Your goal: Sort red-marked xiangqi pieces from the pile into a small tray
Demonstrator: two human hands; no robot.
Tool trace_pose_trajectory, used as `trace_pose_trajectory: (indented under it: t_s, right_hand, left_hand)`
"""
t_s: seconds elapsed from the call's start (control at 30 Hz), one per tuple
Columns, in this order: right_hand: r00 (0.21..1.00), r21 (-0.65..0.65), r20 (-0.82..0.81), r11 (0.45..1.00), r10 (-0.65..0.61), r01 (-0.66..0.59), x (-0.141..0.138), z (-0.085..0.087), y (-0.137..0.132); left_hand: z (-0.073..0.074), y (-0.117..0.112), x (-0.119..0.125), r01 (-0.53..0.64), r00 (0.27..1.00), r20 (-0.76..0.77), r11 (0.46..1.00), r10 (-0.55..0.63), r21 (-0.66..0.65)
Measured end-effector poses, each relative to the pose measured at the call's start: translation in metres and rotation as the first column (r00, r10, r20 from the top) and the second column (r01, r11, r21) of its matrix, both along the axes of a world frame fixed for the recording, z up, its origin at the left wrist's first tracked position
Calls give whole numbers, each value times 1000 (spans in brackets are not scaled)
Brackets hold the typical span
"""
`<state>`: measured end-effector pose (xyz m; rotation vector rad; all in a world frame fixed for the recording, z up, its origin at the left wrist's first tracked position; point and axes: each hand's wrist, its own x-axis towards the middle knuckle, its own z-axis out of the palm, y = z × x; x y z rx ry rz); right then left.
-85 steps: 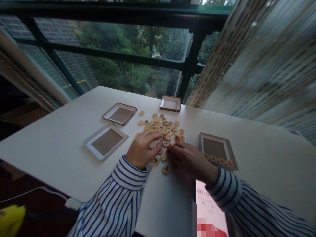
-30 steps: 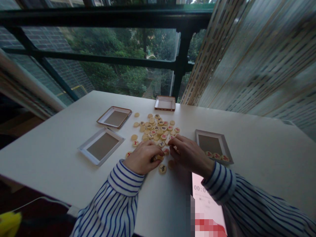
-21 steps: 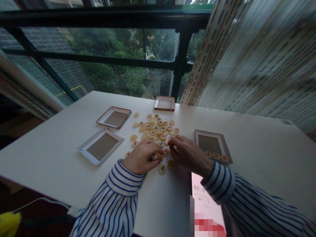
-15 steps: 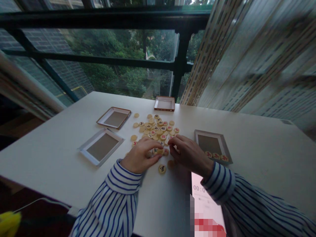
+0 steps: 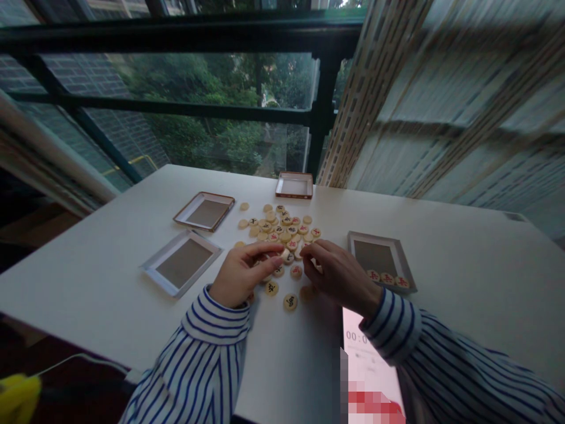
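Round Chinese chess pieces [image 5: 292, 230] with red or black characters lie in a loose pile mid-table, some blank side up. My left hand [image 5: 245, 272] is at the near left of the pile, with thumb and forefinger pinched on a tilted chess piece [image 5: 286, 254]. To its right, my right hand [image 5: 338, 268] has curled fingers close over the pile's edge; what they hold, if anything, is hidden. In front of the hands lie a black-marked piece [image 5: 290, 302] and another black-marked piece [image 5: 271, 288]. Three red-marked pieces [image 5: 387, 279] sit along the near side of the right-hand tray [image 5: 405, 253].
Left of the pile are a white tray [image 5: 152, 270] and a brown-rimmed tray [image 5: 176, 219]. A small box [image 5: 293, 194] stands at the back edge by the window. A phone [image 5: 359, 353] with a lit timer screen lies under my right forearm.
My left hand has shifted slightly left and up, its fingertips now at a piece higher in the pile. A black-marked piece shows in front of it. My right hand has barely moved.
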<state>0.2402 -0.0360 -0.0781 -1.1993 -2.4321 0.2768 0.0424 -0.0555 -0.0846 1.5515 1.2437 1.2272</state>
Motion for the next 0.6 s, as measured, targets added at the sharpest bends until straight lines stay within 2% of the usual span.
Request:
trace_pose_trajectory:
  t_s: [0.33, 0.43, 0.6]
  right_hand:
    - [999, 17, -38, 999, 29, -28, 1, -1, -1]
    - [997, 33, -59, 999, 44, -42, 1, -2, 0]
    - [993, 58, -96, 996, 74, -69, 1, -3, 1]
  left_hand:
    - [2, 3, -1, -22, 988, 150, 996, 35, -87]
    - [1, 2, 0, -11, 978, 202, 986, 45, -166]
    - [-3, 1, 2, 71, 919, 389, 951, 54, -299]
